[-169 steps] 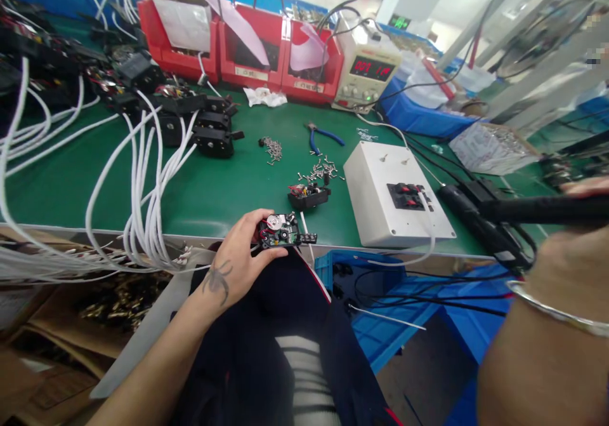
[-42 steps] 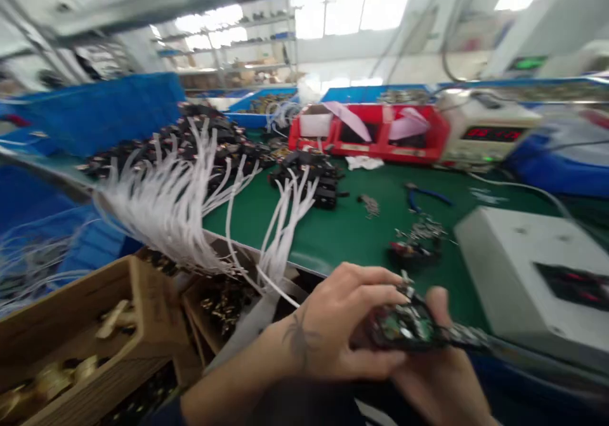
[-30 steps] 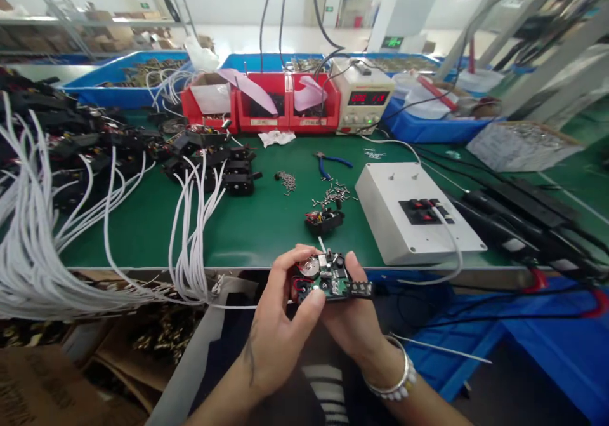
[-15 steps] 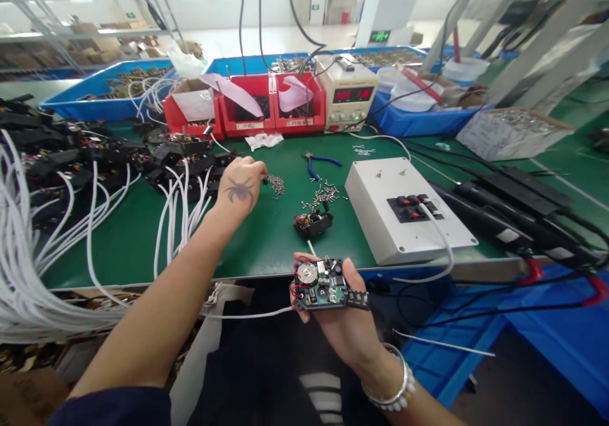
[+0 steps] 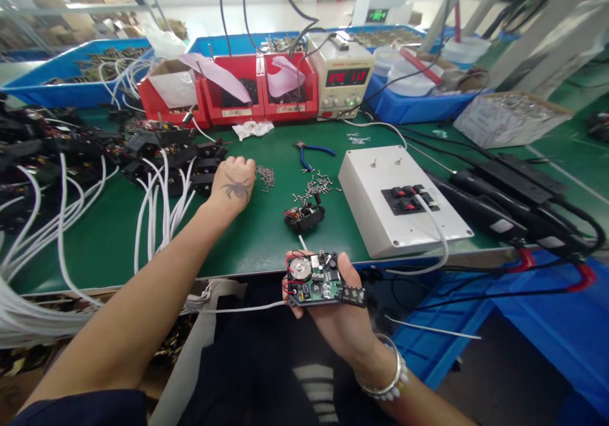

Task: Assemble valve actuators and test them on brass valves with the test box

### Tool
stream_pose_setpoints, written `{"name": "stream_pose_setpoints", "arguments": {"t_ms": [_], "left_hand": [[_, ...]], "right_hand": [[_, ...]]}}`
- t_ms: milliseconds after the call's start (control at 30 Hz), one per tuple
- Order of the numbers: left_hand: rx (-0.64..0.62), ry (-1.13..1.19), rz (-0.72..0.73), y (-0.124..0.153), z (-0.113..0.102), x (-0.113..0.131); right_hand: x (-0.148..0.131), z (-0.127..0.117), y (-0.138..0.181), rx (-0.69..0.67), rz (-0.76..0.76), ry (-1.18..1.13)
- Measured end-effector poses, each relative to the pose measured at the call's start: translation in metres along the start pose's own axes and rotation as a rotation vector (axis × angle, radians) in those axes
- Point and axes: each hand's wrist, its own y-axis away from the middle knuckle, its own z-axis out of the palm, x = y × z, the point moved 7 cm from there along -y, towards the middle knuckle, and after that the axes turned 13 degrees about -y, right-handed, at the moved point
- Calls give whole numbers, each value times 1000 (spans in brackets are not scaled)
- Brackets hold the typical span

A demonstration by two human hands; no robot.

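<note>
My right hand (image 5: 345, 327) is closed around a small black module with a green circuit board (image 5: 316, 280), held palm up just in front of the table edge. A white wire (image 5: 247, 307) trails from the module to the left. My left hand (image 5: 235, 183) is stretched out over the green mat (image 5: 266, 235), back up, with its fingers bent down right beside a little pile of screws (image 5: 265, 175). What its fingertips hold is hidden. A second black module (image 5: 304, 216) lies on the mat between the two hands.
A white switch box (image 5: 375, 185) stands right of the module, with scattered screws (image 5: 318, 185) and blue pliers (image 5: 309, 152) behind. Black modules with white cables (image 5: 162, 191) crowd the left. Red bins (image 5: 238, 86), a power supply (image 5: 342, 77) and black tools (image 5: 499, 210) ring the mat.
A second ago both hands held the module. My left hand let go and reached out to the screw pile, where it has now settled lower; the right hand keeps the module.
</note>
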Motion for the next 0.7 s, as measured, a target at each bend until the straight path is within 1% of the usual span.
{"name": "stream_pose_setpoints", "arguments": {"t_ms": [100, 133, 167, 200, 267, 333, 433, 600, 700], "left_hand": [[93, 90, 40, 40, -36, 19], [127, 149, 76, 58, -49, 26], [170, 280, 137, 77, -63, 35], [181, 396, 178, 97, -74, 42], [144, 562, 166, 130, -86, 50], [101, 654, 115, 156, -91, 54], [104, 696, 91, 178, -94, 55], [109, 634, 159, 193, -95, 59], [151, 575, 203, 198, -100, 64]], "right_hand": [[-1, -1, 2, 13, -14, 23], [-1, -1, 3, 15, -18, 27], [-1, -1, 3, 15, -22, 28], [-1, 0, 3, 7, -25, 27], [0, 4, 3, -21, -28, 30], [1, 8, 3, -48, -36, 43], [1, 12, 6, -60, -55, 89], [1, 14, 10, -44, -70, 161], [0, 13, 11, -29, -88, 173]]}}
